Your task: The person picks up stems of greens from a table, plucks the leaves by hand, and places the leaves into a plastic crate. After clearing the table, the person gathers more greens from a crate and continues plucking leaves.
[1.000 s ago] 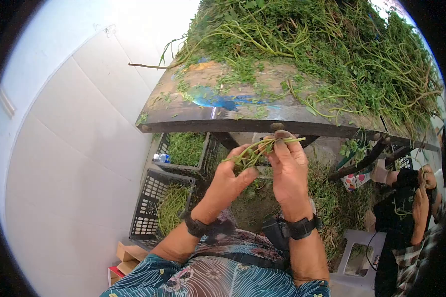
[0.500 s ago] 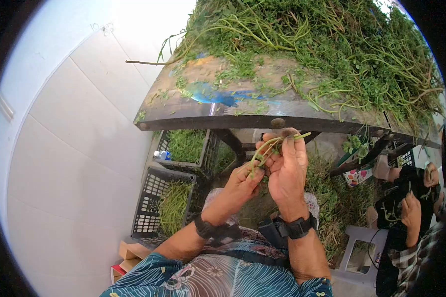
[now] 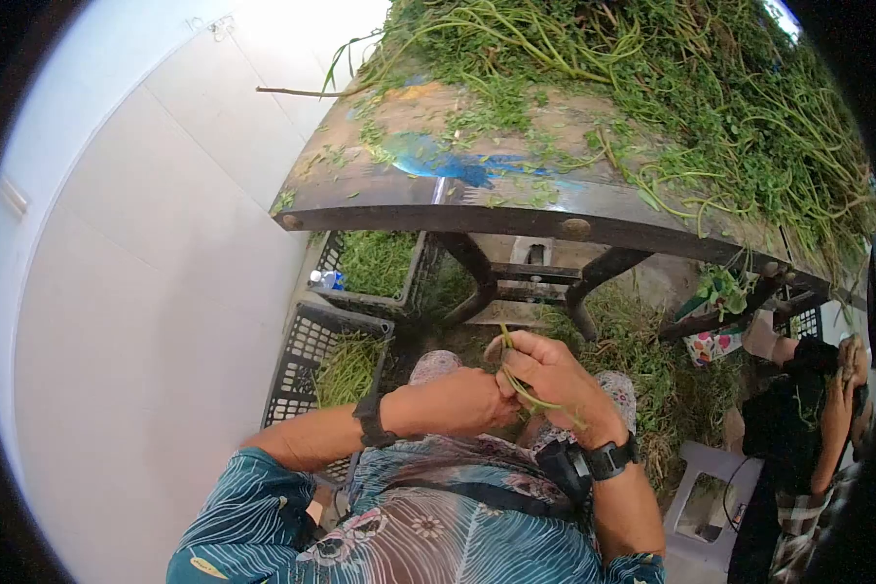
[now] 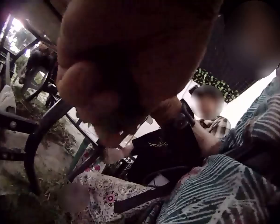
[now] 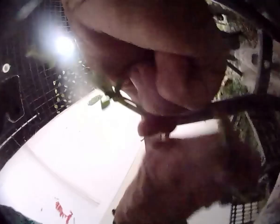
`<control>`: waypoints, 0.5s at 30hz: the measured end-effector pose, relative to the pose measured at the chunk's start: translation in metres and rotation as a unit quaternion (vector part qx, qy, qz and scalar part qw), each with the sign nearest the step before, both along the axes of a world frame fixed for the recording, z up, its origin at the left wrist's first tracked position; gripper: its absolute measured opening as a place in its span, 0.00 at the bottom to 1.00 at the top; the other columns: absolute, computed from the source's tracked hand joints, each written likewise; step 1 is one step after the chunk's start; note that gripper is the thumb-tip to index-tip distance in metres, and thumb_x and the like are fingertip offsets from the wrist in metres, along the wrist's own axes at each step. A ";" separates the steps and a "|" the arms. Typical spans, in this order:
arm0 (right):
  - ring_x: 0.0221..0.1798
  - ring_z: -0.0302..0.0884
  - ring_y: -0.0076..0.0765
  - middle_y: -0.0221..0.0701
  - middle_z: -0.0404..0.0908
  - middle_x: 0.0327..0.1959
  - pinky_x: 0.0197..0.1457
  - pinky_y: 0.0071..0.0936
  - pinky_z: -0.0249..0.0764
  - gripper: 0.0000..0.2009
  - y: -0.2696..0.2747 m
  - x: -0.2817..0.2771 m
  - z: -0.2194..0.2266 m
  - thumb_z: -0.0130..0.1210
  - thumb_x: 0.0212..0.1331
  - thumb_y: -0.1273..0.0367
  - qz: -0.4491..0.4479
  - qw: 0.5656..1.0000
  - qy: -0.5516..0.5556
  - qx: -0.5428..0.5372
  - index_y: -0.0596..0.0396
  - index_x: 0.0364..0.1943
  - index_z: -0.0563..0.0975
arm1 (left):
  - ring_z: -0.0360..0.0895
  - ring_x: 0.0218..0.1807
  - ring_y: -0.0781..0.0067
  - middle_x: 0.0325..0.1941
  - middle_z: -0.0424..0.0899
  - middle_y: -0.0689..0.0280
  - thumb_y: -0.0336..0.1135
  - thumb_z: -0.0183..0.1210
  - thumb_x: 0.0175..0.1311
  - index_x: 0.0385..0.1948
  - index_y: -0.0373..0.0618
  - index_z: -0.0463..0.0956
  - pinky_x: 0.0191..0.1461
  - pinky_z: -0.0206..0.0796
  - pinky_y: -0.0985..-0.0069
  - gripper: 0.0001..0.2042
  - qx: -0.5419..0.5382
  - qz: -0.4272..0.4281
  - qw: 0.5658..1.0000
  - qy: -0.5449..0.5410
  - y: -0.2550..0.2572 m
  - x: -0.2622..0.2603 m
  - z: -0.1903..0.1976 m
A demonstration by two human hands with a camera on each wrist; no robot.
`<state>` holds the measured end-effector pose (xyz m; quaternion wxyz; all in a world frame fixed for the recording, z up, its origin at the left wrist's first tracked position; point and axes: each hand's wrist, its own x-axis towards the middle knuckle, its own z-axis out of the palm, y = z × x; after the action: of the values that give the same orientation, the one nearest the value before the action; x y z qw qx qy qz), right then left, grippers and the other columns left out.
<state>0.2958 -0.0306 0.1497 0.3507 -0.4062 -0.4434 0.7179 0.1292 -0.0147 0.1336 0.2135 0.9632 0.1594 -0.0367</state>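
Low over the lap, my right hand (image 3: 553, 375) grips a thin green plant stem (image 3: 526, 389), one end sticking up past the thumb and the leafy end trailing toward the wrist. My left hand (image 3: 462, 401), its back turned up, meets the right one with curled fingers pinching at the same stem. In the right wrist view small leaves (image 5: 105, 100) hang off the stem beside the curled fingers. The left wrist view is dark and shows mostly the left hand (image 4: 130, 60), its fingertips in shadow.
A large heap of greens (image 3: 652, 97) covers the wooden table (image 3: 360, 185) ahead. Under its edge stand two black crates (image 3: 287, 365) of greens at left and dark table legs (image 3: 594, 282). Another person's hands (image 3: 837, 399) work at right, near a grey stool (image 3: 696, 487).
Both hands have come down from near the table edge toward the lap. The left hand has turned back-up against the right, and the stem has swung from sloping up-right to sloping down-right.
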 end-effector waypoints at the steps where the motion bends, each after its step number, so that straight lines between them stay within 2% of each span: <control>1: 0.24 0.66 0.17 0.26 0.72 0.22 0.24 0.14 0.59 0.08 -0.001 0.003 0.006 0.46 0.58 0.70 0.008 1.000 -0.026 -0.007 0.56 0.39 0.72 | 0.75 0.27 0.51 0.24 0.77 0.57 0.33 0.51 0.52 0.27 0.42 0.71 0.27 0.66 0.59 0.05 0.003 -0.003 0.998 0.070 -0.001 -0.001 0.007; 2: 0.24 0.66 0.16 0.26 0.72 0.22 0.23 0.14 0.59 0.08 -0.003 0.010 0.014 0.46 0.58 0.70 0.016 0.998 -0.052 -0.014 0.55 0.39 0.72 | 0.75 0.27 0.52 0.24 0.76 0.58 0.32 0.52 0.50 0.26 0.42 0.71 0.28 0.66 0.59 0.05 0.004 -0.005 0.990 0.140 -0.003 -0.004 0.009; 3: 0.24 0.66 0.16 0.26 0.72 0.22 0.23 0.14 0.58 0.08 -0.003 0.017 0.016 0.47 0.58 0.69 0.027 0.996 -0.079 -0.021 0.55 0.39 0.72 | 0.75 0.28 0.53 0.26 0.77 0.59 0.32 0.52 0.50 0.26 0.42 0.72 0.29 0.66 0.59 0.05 -0.028 0.000 0.993 0.118 -0.003 -0.012 0.002; 4: 0.25 0.68 0.16 0.26 0.75 0.22 0.26 0.15 0.63 0.12 -0.002 0.026 0.010 0.46 0.54 0.68 0.012 0.996 -0.092 -0.001 0.58 0.42 0.73 | 0.75 0.29 0.53 0.28 0.77 0.59 0.32 0.52 0.49 0.25 0.42 0.72 0.31 0.66 0.60 0.05 -0.058 0.006 0.994 0.094 0.001 -0.026 -0.011; 5: 0.26 0.70 0.17 0.27 0.75 0.23 0.27 0.16 0.65 0.12 -0.004 0.036 0.012 0.47 0.55 0.68 -0.021 0.997 -0.077 -0.016 0.58 0.42 0.72 | 0.75 0.30 0.54 0.29 0.77 0.60 0.32 0.52 0.48 0.25 0.42 0.72 0.32 0.66 0.60 0.05 -0.087 0.012 0.994 0.070 0.005 -0.039 -0.023; 6: 0.26 0.71 0.18 0.27 0.75 0.23 0.28 0.16 0.66 0.12 -0.009 0.045 0.018 0.47 0.56 0.68 -0.054 0.996 -0.060 -0.033 0.57 0.42 0.72 | 0.76 0.34 0.57 0.34 0.77 0.59 0.32 0.52 0.51 0.24 0.42 0.72 0.37 0.67 0.65 0.05 -0.077 0.000 0.995 0.056 0.013 -0.052 -0.028; 7: 0.27 0.72 0.20 0.28 0.76 0.24 0.28 0.16 0.67 0.11 -0.012 0.053 0.019 0.47 0.56 0.67 -0.088 0.994 -0.044 -0.051 0.57 0.42 0.72 | 0.76 0.35 0.60 0.34 0.77 0.59 0.33 0.50 0.54 0.27 0.40 0.72 0.38 0.67 0.65 0.06 -0.148 0.076 0.986 -0.026 0.018 -0.061 -0.032; 8: 0.28 0.73 0.22 0.29 0.76 0.25 0.29 0.18 0.69 0.11 -0.015 0.059 0.011 0.47 0.57 0.67 -0.119 0.991 -0.003 -0.056 0.56 0.41 0.71 | 0.75 0.37 0.62 0.34 0.77 0.59 0.33 0.49 0.58 0.29 0.38 0.72 0.39 0.68 0.66 0.08 -0.216 0.151 0.958 -0.109 0.023 -0.069 -0.035; 9: 0.28 0.74 0.24 0.30 0.76 0.26 0.29 0.19 0.70 0.10 -0.018 0.064 -0.001 0.47 0.58 0.67 -0.151 0.986 0.038 -0.061 0.56 0.41 0.71 | 0.75 0.38 0.65 0.34 0.77 0.59 0.34 0.47 0.61 0.31 0.37 0.71 0.40 0.68 0.67 0.09 -0.280 0.223 0.914 -0.191 0.026 -0.077 -0.036; 10: 0.28 0.75 0.26 0.31 0.76 0.27 0.29 0.21 0.72 0.10 -0.021 0.067 -0.013 0.47 0.59 0.66 -0.183 0.978 0.079 -0.067 0.56 0.40 0.71 | 0.73 0.40 0.70 0.35 0.76 0.62 0.36 0.44 0.66 0.31 0.39 0.71 0.43 0.68 0.69 0.11 -0.353 0.355 0.853 -0.146 0.022 -0.081 -0.020; 11: 0.28 0.76 0.28 0.32 0.76 0.27 0.30 0.22 0.73 0.09 -0.023 0.068 -0.025 0.47 0.59 0.66 -0.198 0.972 0.100 -0.073 0.56 0.40 0.70 | 0.73 0.40 0.69 0.35 0.76 0.63 0.35 0.43 0.66 0.31 0.40 0.70 0.43 0.69 0.70 0.10 -0.443 0.419 0.765 -0.208 0.020 -0.083 -0.025; 13: 0.29 0.77 0.32 0.33 0.77 0.29 0.30 0.26 0.75 0.09 -0.028 0.066 -0.046 0.46 0.60 0.66 -0.227 0.959 0.143 -0.089 0.56 0.39 0.70 | 0.74 0.39 0.69 0.33 0.76 0.63 0.34 0.43 0.65 0.30 0.42 0.69 0.42 0.69 0.70 0.09 -0.591 0.516 0.533 -0.317 0.013 -0.088 -0.044; 15: 0.28 0.75 0.30 0.32 0.76 0.28 0.29 0.26 0.75 0.07 -0.032 0.060 -0.058 0.45 0.61 0.67 -0.252 0.949 0.154 -0.107 0.56 0.38 0.70 | 0.73 0.36 0.70 0.31 0.74 0.64 0.35 0.43 0.66 0.31 0.44 0.68 0.39 0.70 0.70 0.07 -0.628 0.513 0.465 -0.354 0.009 -0.092 -0.056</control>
<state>0.3556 -0.0629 0.0913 0.5392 -0.4242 -0.1878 0.7029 0.0374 -0.0056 0.0777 0.7798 0.2449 0.4696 0.3338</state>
